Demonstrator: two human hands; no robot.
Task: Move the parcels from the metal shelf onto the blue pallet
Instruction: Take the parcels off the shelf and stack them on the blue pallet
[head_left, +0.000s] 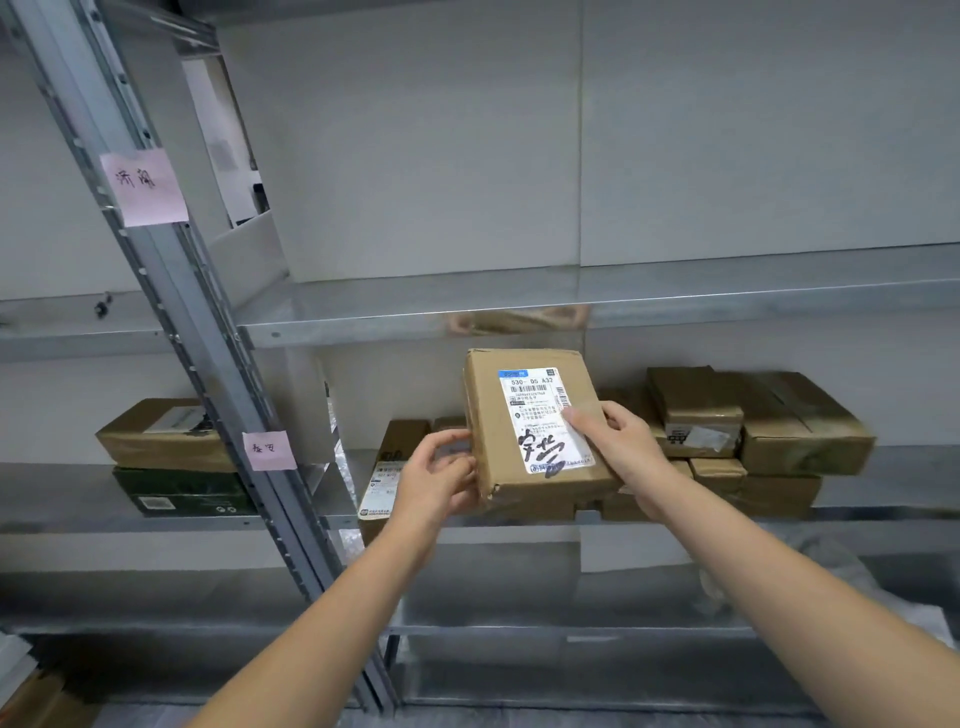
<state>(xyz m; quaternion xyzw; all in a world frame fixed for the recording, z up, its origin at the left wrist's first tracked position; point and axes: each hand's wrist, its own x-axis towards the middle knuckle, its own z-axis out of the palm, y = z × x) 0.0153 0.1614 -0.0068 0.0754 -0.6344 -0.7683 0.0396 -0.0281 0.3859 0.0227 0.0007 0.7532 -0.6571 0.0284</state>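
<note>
A brown cardboard parcel (498, 431) with a white shipping label and black handwriting is tilted up in front of the metal shelf (415, 322). My left hand (436, 483) grips its lower left edge, fingers curled round the side. My right hand (618, 441) holds its right edge, thumb pressed on the label. Several more brown parcels (769, 421) are stacked on the same shelf level behind and to the right. One narrow box (384, 473) stands just left of the held parcel. The blue pallet is out of view.
A slanted metal upright (171, 291) with two pink notes divides the rack. Left of it, a brown parcel (156, 431) lies on a dark green box (182, 493). The upper shelf board and the lower shelf levels hold nothing visible. A white bag shows at the lower right.
</note>
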